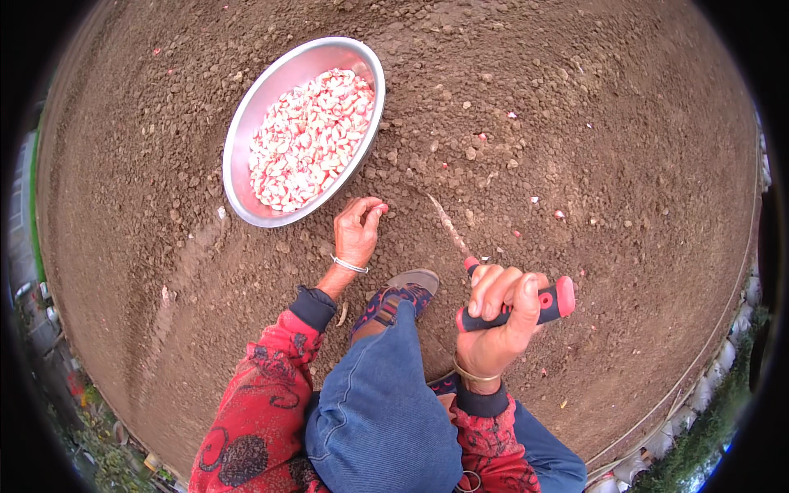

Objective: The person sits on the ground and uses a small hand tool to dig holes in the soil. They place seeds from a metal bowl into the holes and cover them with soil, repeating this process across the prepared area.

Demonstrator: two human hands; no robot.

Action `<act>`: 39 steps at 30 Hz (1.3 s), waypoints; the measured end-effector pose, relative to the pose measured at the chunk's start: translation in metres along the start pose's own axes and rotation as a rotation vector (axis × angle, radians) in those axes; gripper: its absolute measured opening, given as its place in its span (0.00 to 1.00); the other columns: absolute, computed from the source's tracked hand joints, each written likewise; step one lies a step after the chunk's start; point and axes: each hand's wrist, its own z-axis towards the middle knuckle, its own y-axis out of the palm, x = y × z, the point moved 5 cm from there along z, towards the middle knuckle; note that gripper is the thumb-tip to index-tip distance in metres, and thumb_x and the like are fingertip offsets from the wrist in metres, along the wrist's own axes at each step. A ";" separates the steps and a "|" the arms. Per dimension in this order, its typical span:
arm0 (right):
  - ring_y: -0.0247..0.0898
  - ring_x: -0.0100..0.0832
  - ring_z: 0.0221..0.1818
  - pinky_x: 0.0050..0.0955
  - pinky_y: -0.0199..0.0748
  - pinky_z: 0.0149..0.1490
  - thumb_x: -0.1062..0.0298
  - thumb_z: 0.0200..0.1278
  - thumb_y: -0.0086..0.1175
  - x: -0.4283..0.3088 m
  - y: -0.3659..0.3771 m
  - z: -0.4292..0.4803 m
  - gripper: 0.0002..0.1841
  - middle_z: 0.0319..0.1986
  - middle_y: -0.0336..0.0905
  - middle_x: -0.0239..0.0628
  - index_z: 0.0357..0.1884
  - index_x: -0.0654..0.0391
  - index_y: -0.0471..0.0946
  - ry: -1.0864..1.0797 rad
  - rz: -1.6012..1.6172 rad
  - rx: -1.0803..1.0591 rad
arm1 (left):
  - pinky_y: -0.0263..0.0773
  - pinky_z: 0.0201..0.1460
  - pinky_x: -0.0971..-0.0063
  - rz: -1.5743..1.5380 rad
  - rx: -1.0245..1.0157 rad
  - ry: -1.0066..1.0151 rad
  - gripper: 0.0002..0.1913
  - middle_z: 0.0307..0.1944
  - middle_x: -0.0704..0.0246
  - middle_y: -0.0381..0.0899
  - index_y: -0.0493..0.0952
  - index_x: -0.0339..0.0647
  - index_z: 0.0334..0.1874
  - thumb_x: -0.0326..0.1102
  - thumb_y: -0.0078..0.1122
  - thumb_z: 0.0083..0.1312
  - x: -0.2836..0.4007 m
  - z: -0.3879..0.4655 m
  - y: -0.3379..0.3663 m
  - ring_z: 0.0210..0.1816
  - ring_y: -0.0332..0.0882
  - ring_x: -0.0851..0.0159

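A metal basin (233,161) stands tilted on the loose soil, holding a heap of pinkish garlic cloves (311,138). Just below its lower rim is my left hand (357,231), pinching a single garlic clove (383,208) between thumb and fingertips. My right hand (502,314) grips the red and black handle (556,302) of a small hand tool. The tool's narrow, soil-covered metal part (448,225) points up and left, its far end at the soil between the hands. The exact form of that end cannot be told.
Tilled, lumpy soil (616,154) surrounds me, with scattered cloves (559,214) and skin bits to the right. My shoe (413,286) rests just below the hands. White bags (703,394) and green plants line the lower right edge.
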 end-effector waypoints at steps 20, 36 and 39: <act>0.59 0.24 0.17 0.42 0.68 0.47 0.64 0.72 0.49 0.012 -0.004 -0.024 0.12 0.15 0.60 0.28 0.30 0.52 0.62 -0.066 0.033 -0.085 | 0.75 0.38 0.81 -0.120 0.004 -0.115 0.04 0.35 0.68 0.86 0.81 0.33 0.40 0.25 0.60 0.66 -0.029 -0.009 0.018 0.36 0.82 0.75; 0.60 0.23 0.17 0.33 0.70 0.39 0.69 0.70 0.49 0.064 0.008 -0.020 0.11 0.15 0.61 0.28 0.29 0.56 0.61 0.022 -0.044 -0.039 | 0.76 0.43 0.81 -0.201 0.004 -0.139 0.05 0.36 0.69 0.87 0.81 0.33 0.42 0.25 0.59 0.67 -0.030 0.004 0.015 0.38 0.82 0.76; 0.58 0.22 0.15 0.29 0.69 0.34 0.67 0.71 0.50 0.058 0.001 0.002 0.14 0.13 0.60 0.27 0.26 0.55 0.62 0.081 -0.102 0.067 | 0.76 0.42 0.81 -0.121 -0.005 -0.126 0.05 0.36 0.69 0.87 0.81 0.33 0.42 0.25 0.60 0.67 -0.022 0.016 0.018 0.38 0.82 0.76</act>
